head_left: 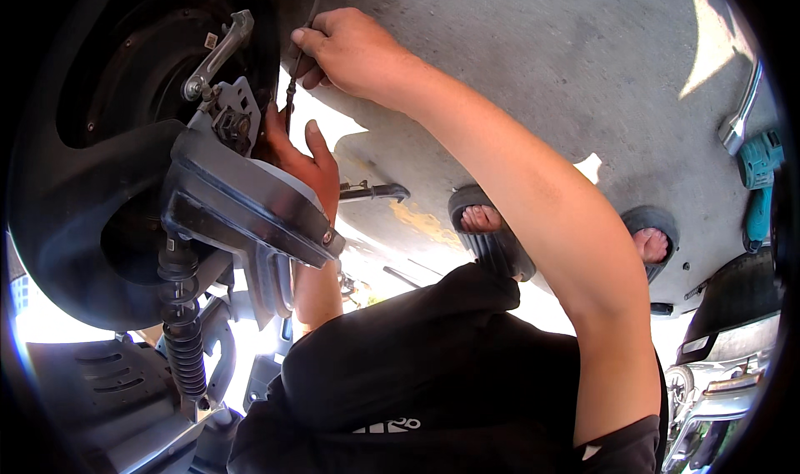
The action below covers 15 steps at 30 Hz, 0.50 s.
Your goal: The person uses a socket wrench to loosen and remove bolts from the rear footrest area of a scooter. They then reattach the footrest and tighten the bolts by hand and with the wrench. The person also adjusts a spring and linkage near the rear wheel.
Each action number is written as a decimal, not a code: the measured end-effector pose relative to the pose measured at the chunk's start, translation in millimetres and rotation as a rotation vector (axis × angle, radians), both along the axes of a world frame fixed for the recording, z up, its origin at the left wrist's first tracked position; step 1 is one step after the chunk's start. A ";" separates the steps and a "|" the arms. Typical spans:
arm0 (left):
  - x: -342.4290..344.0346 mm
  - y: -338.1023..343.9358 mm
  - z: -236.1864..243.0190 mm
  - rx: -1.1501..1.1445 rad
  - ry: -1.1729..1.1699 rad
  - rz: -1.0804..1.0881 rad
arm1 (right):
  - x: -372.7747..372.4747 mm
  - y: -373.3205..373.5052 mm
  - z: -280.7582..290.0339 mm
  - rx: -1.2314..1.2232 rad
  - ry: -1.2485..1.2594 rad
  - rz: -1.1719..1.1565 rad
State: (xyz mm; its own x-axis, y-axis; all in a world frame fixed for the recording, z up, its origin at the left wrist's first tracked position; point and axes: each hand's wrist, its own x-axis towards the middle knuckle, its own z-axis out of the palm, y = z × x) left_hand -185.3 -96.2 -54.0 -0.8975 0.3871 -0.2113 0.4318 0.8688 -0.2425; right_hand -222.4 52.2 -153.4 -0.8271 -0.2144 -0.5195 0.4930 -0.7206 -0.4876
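At six o'clock, white print (403, 424) stands on the black clothing (425, 366): slanted bars and a few rounded letters, partly lost in the folds. Between ten and eleven o'clock, a small pale label (211, 40) with dark marks shows on the wheel (125, 78), beside the lever (223, 57); it is too small to read.

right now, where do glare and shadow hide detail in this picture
Head view: floor patch by the left hand blown white, wheel deep in shadow, fisheye border black; rod in the right hand dark but readable.
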 end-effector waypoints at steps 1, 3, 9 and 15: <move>-1.0 0.3 -4.2 0.066 -0.087 0.063 | 2.3 2.5 -1.7 -0.044 0.012 0.006; 5.2 4.3 -5.2 0.140 -0.115 0.208 | 6.4 5.3 -6.3 -0.135 0.037 0.019; 39.5 -18.9 4.5 0.348 -0.373 0.798 | 17.1 8.4 -16.0 -0.287 0.137 0.296; 61.7 -25.4 7.5 0.774 -0.241 1.144 | 11.0 -37.4 7.7 -0.182 0.208 0.369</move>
State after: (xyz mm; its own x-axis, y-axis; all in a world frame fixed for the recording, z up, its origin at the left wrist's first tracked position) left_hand -123.6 -121.7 -46.5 -0.7638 -0.4364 -0.4755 -0.6348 0.6409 0.4316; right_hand -211.3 14.8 -145.7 -0.7612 -0.5861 -0.2777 0.6377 -0.5984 -0.4851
